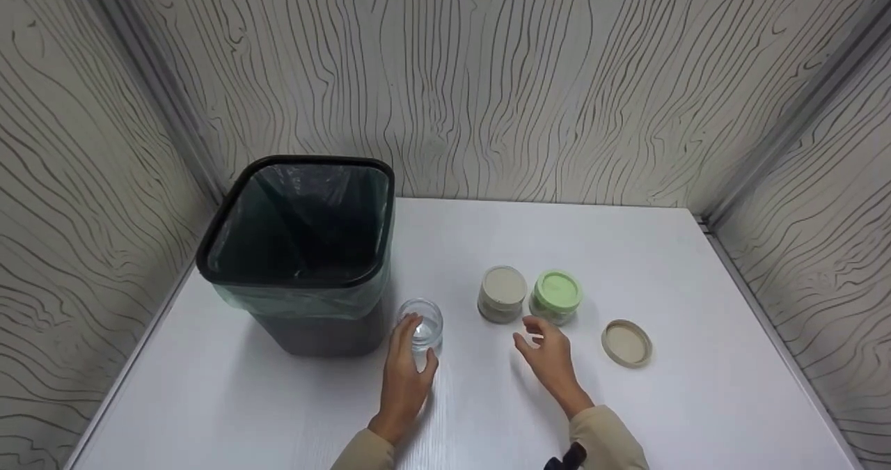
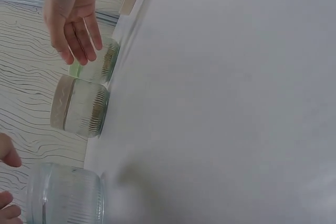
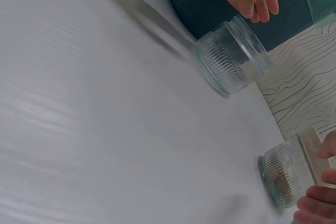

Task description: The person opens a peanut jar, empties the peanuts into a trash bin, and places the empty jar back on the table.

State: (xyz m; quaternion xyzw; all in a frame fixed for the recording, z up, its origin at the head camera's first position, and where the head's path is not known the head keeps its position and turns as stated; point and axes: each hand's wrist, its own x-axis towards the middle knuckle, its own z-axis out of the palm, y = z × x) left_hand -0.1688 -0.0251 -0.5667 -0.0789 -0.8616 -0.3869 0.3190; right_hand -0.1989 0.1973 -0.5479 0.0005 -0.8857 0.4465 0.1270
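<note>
While your left hand hangs by the open glass jar (closest jar to the left edge of the table), thumb spread from fingers, your right hand, thumb spread too, is near the green-lidded jar, closer to the back edge.

Lidless jar cropped (left wrist view), bin cropped (right).

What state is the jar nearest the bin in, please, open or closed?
Open: the jar stands uncovered; a beige lid lies on the table.
</note>
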